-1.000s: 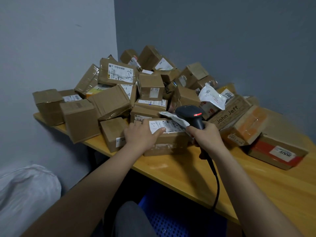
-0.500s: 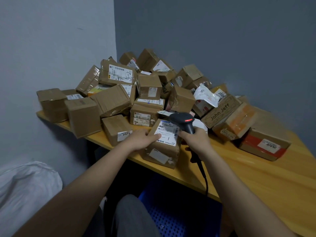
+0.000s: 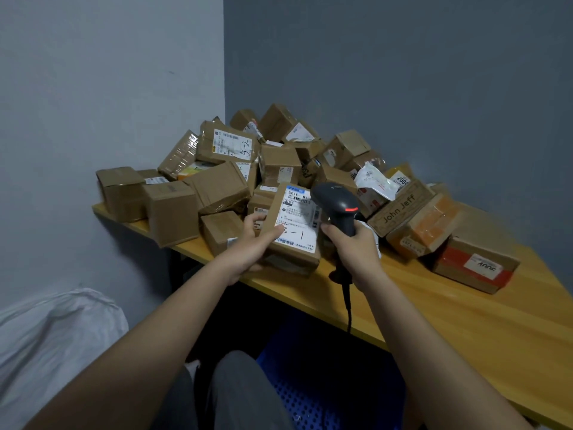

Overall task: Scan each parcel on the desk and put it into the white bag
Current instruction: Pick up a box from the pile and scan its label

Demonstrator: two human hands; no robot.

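Over the desk (image 3: 465, 321), left hand (image 3: 249, 243) fingers gripping tilted parcel (image 3: 294, 231); right hand (image 3: 356, 246) fingers clasping scanner (image 3: 338, 203)

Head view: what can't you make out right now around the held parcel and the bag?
- Held parcel: barcode digits too small, head view; left hand covers the label's corner.
- White bag: cut off by the left edge; its opening is unseen.
- Scanner: handle hidden inside the right hand.
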